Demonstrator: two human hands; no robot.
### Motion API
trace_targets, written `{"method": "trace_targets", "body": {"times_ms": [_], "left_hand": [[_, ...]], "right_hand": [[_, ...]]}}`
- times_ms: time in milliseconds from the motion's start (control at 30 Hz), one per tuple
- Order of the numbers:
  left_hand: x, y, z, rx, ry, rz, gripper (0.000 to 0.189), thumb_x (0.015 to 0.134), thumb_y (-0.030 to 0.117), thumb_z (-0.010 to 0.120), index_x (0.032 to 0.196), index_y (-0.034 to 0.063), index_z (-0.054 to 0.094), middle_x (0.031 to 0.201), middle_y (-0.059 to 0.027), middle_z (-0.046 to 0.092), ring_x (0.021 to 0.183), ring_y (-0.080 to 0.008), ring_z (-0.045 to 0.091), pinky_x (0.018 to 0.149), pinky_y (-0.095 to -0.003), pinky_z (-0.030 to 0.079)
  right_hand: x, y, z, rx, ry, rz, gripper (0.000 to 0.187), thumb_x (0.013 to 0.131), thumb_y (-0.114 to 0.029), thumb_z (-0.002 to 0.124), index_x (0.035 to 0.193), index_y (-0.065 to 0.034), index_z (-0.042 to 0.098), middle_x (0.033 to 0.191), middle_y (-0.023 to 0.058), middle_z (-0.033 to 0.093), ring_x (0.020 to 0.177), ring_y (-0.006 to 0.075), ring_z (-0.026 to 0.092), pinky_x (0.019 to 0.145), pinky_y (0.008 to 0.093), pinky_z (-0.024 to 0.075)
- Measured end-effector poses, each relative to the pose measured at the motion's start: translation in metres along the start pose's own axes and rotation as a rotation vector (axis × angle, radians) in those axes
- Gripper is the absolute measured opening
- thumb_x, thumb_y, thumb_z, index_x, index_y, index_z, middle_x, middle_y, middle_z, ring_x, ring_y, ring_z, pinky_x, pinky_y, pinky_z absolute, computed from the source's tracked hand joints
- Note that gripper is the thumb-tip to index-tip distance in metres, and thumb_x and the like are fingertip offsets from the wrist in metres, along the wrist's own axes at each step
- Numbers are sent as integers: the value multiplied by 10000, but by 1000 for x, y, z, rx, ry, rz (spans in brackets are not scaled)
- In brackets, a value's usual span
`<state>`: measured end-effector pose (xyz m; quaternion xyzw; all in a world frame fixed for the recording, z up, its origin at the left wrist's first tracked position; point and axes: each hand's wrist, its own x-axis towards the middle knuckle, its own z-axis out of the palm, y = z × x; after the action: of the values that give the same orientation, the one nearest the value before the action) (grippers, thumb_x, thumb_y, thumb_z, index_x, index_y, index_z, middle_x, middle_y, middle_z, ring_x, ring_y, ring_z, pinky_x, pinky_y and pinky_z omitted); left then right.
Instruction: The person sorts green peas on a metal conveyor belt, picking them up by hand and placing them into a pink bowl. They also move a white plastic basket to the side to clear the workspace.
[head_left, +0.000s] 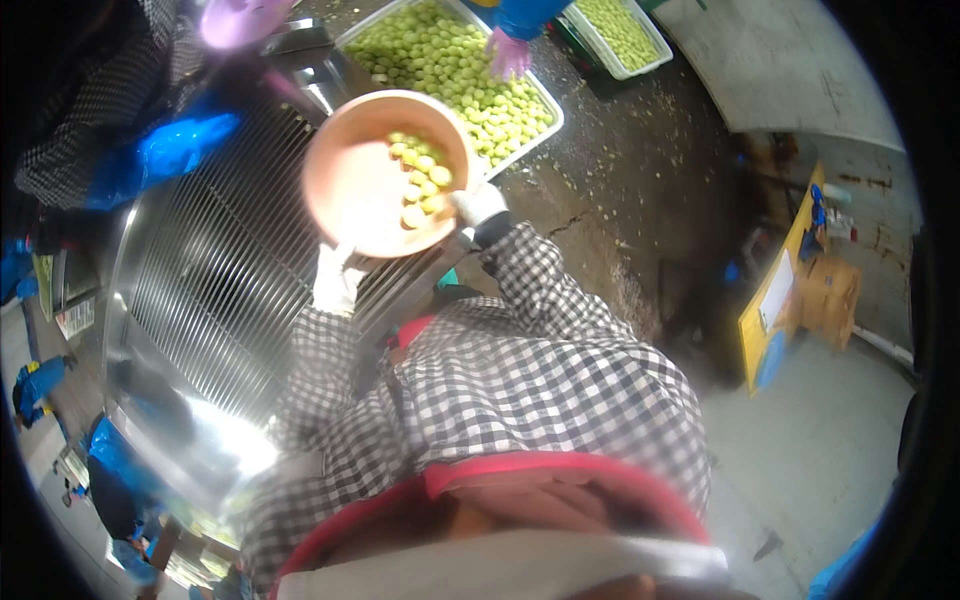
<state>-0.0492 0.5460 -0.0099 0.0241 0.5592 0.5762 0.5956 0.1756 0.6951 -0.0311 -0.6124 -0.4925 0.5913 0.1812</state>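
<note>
A round pinkish-orange plastic tub (349, 161) is held tilted between my two white-gloved hands. Several round pale-green fruits (424, 180) lie together on its right side. My left hand (337, 279) grips the tub at its lower left, over the slatted stainless-steel table (225, 247). At the lower right rim, my right hand (480, 202) has hold of it, the fingers partly over the edge. Just behind the tub is a large white crate (556, 112) full of the same green fruits, partly hidden by the tub.
A co-worker's pink-gloved hand (510, 54) reaches into the large crate. Another person in blue sleeves (161, 154) stands across the metal table. A second white crate (664, 54) of green fruits is farther back. The wet floor (600, 180) has scattered bits; a yellow board (776, 292) stands right.
</note>
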Motion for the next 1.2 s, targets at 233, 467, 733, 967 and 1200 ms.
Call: {"method": "trace_targets", "body": {"times_ms": [233, 467, 733, 967, 1200], "left_hand": [[-33, -1, -40, 118, -49, -103, 682, 927, 293, 677, 1510, 63, 406, 1460, -157, 519, 1229, -266, 595, 1025, -417, 493], [-47, -1, -70, 40, 25, 6, 519, 989, 247, 579, 1466, 68, 477, 1371, -138, 604, 1179, -248, 633, 998, -375, 507], [-59, 4, -79, -70, 35, 52, 484, 1038, 209, 511, 1476, 20, 436, 1405, -182, 563, 1182, -278, 641, 990, -362, 542], [-59, 14, -75, -76, 29, 69, 472, 1053, 221, 462, 1474, 10, 434, 1390, -188, 575, 1173, -282, 644, 980, -363, 550], [-53, 15, -80, 70, 88, 111, 466, 1045, 211, 493, 1465, 14, 449, 1361, -167, 600, 1158, -264, 653, 969, -361, 553]], "right_hand": [[48, 1, -55, -390, 230, -137, 330, 833, -138, 644, 1057, 102, 664, 884, 157, 726, 768, 268, 710, 694, 363, 586], [122, -51, -42, -624, 172, -169, 410, 897, -350, 560, 1021, 13, 704, 999, 255, 711, 930, 372, 691, 851, 440, 538], [170, -18, 9, 156, -18, 276, 270, 952, -186, 541, 1135, 9, 585, 888, 203, 694, 730, 336, 701, 578, 472, 618], [212, -2, 22, -117, 28, 222, 355, 936, -239, 564, 1217, -23, 532, 878, 173, 669, 729, 330, 683, 612, 468, 615], [194, -21, 37, -52, 26, 252, 479, 935, -347, 588, 1281, -28, 502, 999, 184, 651, 840, 333, 672, 677, 472, 612]]}}
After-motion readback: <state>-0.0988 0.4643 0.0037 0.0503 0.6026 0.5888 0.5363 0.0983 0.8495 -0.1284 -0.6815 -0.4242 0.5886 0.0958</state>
